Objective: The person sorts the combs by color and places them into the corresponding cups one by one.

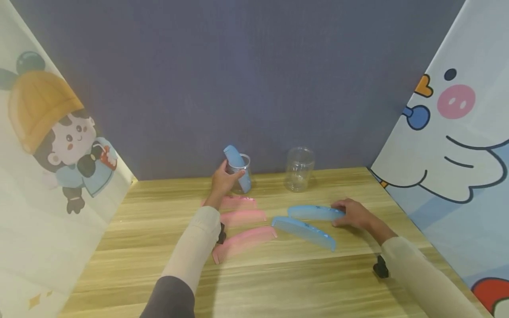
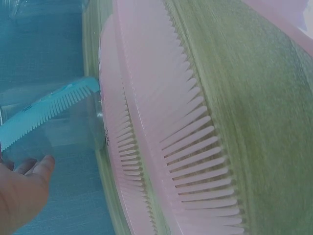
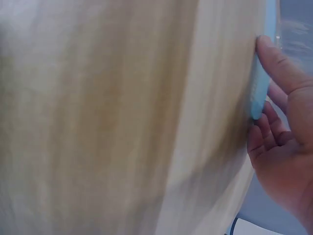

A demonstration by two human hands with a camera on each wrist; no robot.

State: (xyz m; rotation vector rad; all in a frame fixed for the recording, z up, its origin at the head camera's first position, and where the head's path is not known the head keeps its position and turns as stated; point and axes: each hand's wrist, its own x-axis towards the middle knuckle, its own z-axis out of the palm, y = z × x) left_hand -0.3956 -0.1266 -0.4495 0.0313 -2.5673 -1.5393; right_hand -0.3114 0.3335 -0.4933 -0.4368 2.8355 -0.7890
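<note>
At the back of the table, my left hand (image 1: 226, 179) holds a clear plastic jar (image 1: 248, 170) near its rim, with thumb and fingers at its side. A blue comb (image 2: 46, 110) leans inside this jar, its upper end sticking out above the rim. My right hand (image 1: 354, 214) pinches the right end of another blue comb (image 1: 314, 212) at the table; in the right wrist view, the thumb lies along this comb (image 3: 260, 90). A third blue comb (image 1: 304, 230) lies just in front. Several pink combs (image 1: 244, 242) lie near my left forearm, which partly covers them.
A second clear jar (image 1: 300, 170) stands upright at the back, right of the held jar. Behind the wood-grain table (image 1: 302, 282) rises a dark grey panel (image 1: 254, 79). Printed cartoon panels flank the left and right sides.
</note>
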